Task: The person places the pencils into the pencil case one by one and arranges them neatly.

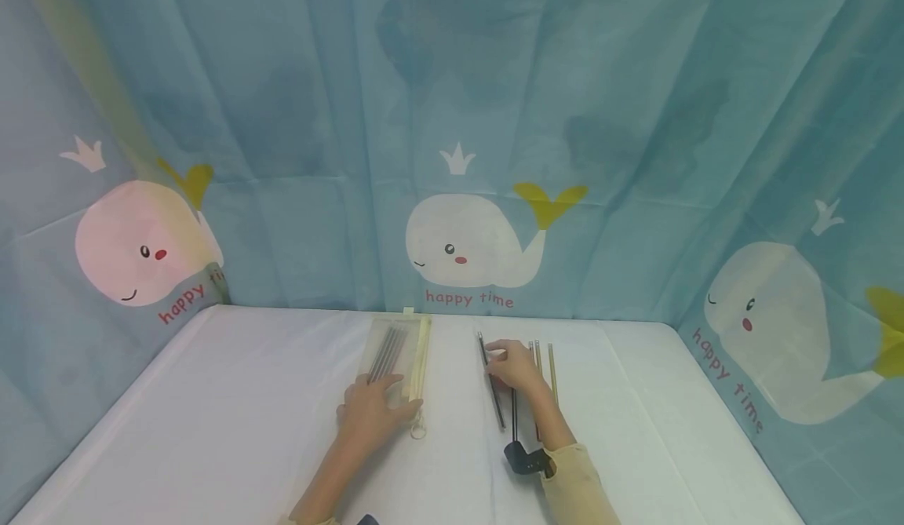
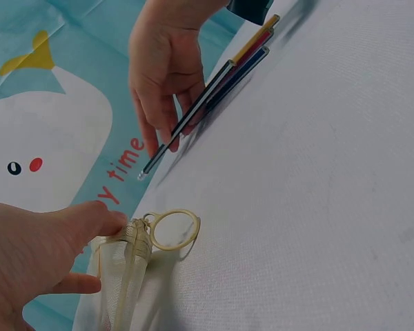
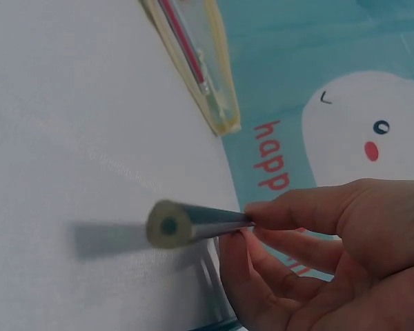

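My right hand [image 1: 514, 364] pinches a dark pencil [image 1: 497, 399] between thumb and fingers, right of the pouch. In the right wrist view the pencil's flat end [image 3: 169, 224], showing a dark core, faces the camera. A see-through pencil pouch [image 1: 421, 352] with cream edging lies on the white table. Several pencils [image 1: 384, 352] are inside it. My left hand [image 1: 373, 411] holds the near end of the pouch, fingers on one side, thumb by the zipper. A cream ring [image 2: 176, 229] hangs from the zipper pull. The left fingertips are partly hidden.
Beside and under my right forearm lie more pencils, one of them yellow [image 1: 553, 372]. A black wrist camera mount [image 1: 524, 458] sits at the right sleeve. The white table [image 1: 212, 415] meets a blue whale-print curtain [image 1: 304, 235] at the back and sides.
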`<action>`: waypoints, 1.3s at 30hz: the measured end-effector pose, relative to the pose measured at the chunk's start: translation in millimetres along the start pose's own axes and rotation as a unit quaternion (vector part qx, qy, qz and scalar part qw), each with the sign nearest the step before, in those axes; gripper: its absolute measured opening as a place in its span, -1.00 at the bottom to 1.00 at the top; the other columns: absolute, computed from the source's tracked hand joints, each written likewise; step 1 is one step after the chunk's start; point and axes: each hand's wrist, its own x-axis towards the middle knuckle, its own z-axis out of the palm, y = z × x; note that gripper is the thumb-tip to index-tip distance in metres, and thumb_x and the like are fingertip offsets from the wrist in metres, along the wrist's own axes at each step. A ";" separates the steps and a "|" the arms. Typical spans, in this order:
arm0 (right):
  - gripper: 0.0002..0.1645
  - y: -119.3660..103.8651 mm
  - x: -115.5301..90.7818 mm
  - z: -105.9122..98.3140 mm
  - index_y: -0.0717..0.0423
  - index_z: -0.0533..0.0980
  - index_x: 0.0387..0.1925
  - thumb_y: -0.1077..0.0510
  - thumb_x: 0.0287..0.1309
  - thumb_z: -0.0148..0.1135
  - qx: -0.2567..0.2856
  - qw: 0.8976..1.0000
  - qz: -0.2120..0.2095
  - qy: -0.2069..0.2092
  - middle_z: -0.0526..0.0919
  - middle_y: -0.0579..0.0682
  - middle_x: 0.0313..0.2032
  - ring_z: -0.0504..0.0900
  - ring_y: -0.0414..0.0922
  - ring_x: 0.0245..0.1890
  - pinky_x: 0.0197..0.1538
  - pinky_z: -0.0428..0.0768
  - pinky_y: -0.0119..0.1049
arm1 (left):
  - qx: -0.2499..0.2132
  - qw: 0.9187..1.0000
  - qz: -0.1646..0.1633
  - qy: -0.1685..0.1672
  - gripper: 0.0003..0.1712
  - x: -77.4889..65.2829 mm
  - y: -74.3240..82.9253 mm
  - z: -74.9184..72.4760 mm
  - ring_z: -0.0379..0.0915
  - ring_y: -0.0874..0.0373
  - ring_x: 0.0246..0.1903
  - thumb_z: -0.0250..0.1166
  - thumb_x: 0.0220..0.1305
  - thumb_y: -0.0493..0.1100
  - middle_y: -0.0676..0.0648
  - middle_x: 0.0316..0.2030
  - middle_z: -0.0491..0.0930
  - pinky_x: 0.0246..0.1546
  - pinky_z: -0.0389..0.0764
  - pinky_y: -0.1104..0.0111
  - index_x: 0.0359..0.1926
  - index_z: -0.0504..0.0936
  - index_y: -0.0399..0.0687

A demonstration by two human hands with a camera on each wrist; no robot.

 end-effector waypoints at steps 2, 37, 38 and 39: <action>-0.49 -0.3 0.5 -0.4 0.29 0.59 0.23 0.27 0.26 0.37 0.006 1.000 -0.001 -0.001 0.79 0.14 -0.21 0.75 -0.09 -0.33 -0.20 0.74 -0.17 | -0.001 1.000 0.002 0.000 -0.26 -0.3 0.2 -0.3 0.23 -0.60 0.35 0.52 0.22 0.23 -0.56 0.34 0.39 0.20 0.29 -0.49 0.28 0.66 -0.10; -0.48 -22.9 -8.6 16.7 0.34 0.54 0.28 0.34 0.31 0.33 0.104 0.993 -0.025 -0.047 0.76 0.22 -0.16 0.82 0.05 -0.26 -0.17 0.79 -0.17 | 0.001 1.000 0.012 0.008 -0.27 -1.2 -0.3 -0.5 0.28 -0.60 0.30 0.52 0.22 0.21 -0.56 0.30 0.42 0.14 0.33 -0.48 0.26 0.67 -0.12; -0.48 -23.7 -8.8 18.0 0.34 0.54 0.28 0.34 0.30 0.33 0.103 0.993 -0.026 -0.048 0.76 0.21 -0.16 0.81 0.03 -0.27 -0.18 0.79 -0.18 | 0.001 1.000 0.012 0.008 -0.27 -1.4 -0.3 -0.6 0.28 -0.60 0.31 0.52 0.22 0.21 -0.56 0.30 0.42 0.15 0.33 -0.48 0.27 0.67 -0.12; -0.49 -24.5 -9.0 19.4 0.34 0.55 0.27 0.34 0.30 0.34 0.104 0.993 -0.026 -0.050 0.76 0.21 -0.16 0.81 0.03 -0.27 -0.18 0.79 -0.19 | 0.002 1.000 0.012 0.007 -0.27 -1.5 -0.3 -0.8 0.28 -0.60 0.31 0.51 0.22 0.21 -0.56 0.31 0.42 0.15 0.33 -0.48 0.27 0.67 -0.12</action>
